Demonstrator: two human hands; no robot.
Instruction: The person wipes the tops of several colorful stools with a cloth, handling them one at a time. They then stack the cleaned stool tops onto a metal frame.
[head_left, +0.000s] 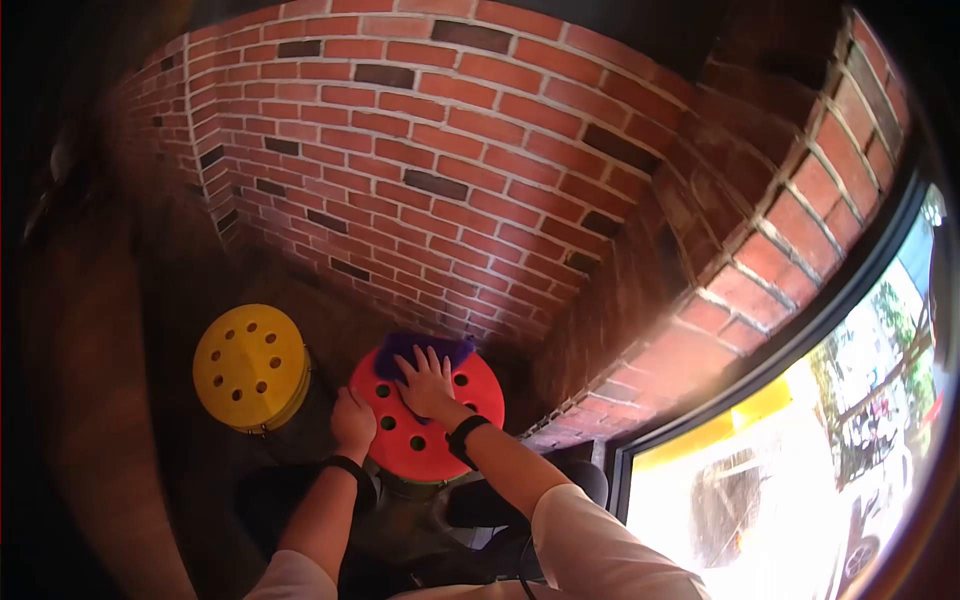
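Note:
A round red stool [462, 420] with holes through its seat stands in front of me, against the foot of the brick wall. My left hand [352, 424] is closed at the left edge of that seat, its fingertips partly hidden. On the far part of the seat lies a crumpled purple cloth [398, 350]. My right hand [428, 382] rests flat on the cloth with its fingers spread. Part of the cloth shows beneath the palm as well.
To the left stands a yellow stool [250, 368] with similar holes. A red brick wall [400, 170] rises behind both stools. On the right, a brick ledge [690, 340] runs along a bright window [760, 480]. A brown surface [95, 400] borders the far left.

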